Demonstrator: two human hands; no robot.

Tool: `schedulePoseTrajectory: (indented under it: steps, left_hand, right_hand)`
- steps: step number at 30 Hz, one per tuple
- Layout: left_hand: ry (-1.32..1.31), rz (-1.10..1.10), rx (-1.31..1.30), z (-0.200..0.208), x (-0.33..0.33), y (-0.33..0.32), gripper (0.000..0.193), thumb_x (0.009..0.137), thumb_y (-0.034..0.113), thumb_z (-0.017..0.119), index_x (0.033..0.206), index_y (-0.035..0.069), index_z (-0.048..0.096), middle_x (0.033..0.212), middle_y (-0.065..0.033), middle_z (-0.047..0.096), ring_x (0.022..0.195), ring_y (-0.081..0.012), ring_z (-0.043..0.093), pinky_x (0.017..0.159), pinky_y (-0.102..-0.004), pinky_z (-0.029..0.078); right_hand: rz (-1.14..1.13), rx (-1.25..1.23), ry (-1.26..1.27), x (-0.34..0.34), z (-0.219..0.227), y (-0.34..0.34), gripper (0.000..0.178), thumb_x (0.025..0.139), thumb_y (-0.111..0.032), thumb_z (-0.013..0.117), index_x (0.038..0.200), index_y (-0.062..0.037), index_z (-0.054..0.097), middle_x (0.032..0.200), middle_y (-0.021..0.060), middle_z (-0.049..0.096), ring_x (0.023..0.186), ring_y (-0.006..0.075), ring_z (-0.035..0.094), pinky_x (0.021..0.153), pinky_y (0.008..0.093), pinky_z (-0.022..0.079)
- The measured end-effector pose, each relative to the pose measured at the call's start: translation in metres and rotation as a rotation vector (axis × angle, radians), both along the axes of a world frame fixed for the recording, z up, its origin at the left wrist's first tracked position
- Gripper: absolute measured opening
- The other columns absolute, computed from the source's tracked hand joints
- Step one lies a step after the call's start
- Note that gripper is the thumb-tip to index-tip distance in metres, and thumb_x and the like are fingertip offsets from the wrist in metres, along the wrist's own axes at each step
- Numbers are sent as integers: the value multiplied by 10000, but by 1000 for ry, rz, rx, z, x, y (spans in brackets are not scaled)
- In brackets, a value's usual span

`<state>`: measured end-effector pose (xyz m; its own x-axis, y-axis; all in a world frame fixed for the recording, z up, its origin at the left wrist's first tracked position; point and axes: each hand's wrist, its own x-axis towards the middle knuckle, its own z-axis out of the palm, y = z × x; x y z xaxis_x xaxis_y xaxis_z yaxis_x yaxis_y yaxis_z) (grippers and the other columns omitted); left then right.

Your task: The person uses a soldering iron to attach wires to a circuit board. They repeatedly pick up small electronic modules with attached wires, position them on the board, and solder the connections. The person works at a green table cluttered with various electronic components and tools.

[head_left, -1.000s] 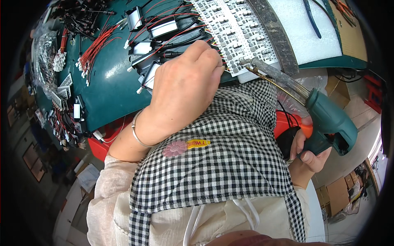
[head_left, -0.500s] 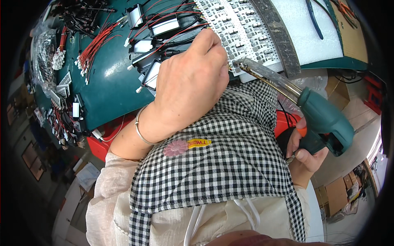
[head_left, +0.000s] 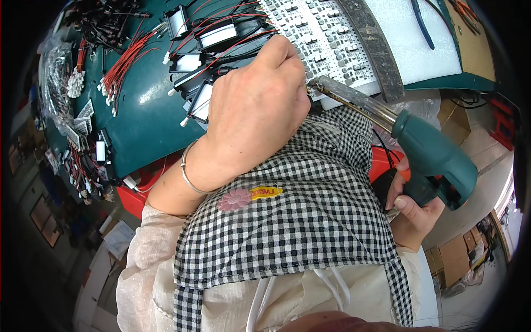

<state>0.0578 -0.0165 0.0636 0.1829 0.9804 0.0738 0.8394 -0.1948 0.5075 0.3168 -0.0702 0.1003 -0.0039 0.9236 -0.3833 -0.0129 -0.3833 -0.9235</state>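
My right hand (head_left: 416, 214) is wrapped round the handle of a green soldering gun (head_left: 434, 152), a finger by its orange trigger. The gun's long metal tip points up and left, reaching the near edge of a white circuit board panel (head_left: 337, 52) covered with small components. Close beside that tip, my left hand (head_left: 257, 102) is closed in a pinch at the panel's left edge. Its fingertips are turned away, so what they hold is hidden. Several black-framed modules (head_left: 218, 36) with pale faces and red and black wires lie just beyond my left hand.
A dark metal bar (head_left: 373, 47) lies across the panel. White foam (head_left: 412, 39) and a blue-handled tool (head_left: 423, 25) are to its right. On the green table (head_left: 146, 119) at left lie red wire bundles (head_left: 124, 69), black cables (head_left: 108, 22) and a clear plastic bag (head_left: 55, 77).
The soldering gun's tip has shifted slightly left, nearer my left fingers. The panel and modules sit slightly further left in view. Both hands keep their grips.
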Motion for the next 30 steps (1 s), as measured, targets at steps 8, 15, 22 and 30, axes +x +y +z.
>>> schedulePoseTrajectory:
  steps: [8, 15, 22, 30]
  left_hand:
    - [-7, -7, 23, 0, 0, 1, 117, 688, 21, 679, 741, 37, 575, 884, -38, 557, 610, -237, 594, 508, -341, 474]
    - [3, -17, 1, 0, -1, 3, 107, 696, 30, 674, 739, 33, 576, 877, -40, 555, 609, -239, 591, 515, -339, 477]
    - [7, -19, 6, 1, 0, 2, 100, 699, 32, 671, 737, 33, 578, 872, -43, 555, 608, -240, 591, 512, -340, 480]
    - [1, -26, 14, 0, -1, 2, 99, 699, 28, 671, 738, 30, 581, 870, -48, 558, 611, -243, 595, 510, -342, 479]
  right_hand:
    - [78, 67, -110, 18, -4, -5, 588, 599, -86, 776, 1094, 91, 513, 779, 164, 574, 510, 179, 540, 463, 272, 468]
    - [129, 209, 289, 30, -7, 22, 745, 671, -92, 738, 1224, 197, 331, 946, 258, 530, 464, 149, 497, 365, 239, 447]
    - [54, 360, 321, 22, -14, 35, 843, 689, -108, 764, 1290, 213, 266, 852, 190, 532, 492, 139, 493, 383, 225, 445]
    - [133, 648, -68, -7, -32, 64, 805, 691, -61, 786, 1342, 134, 356, 814, 73, 501, 697, 164, 523, 541, 226, 439]
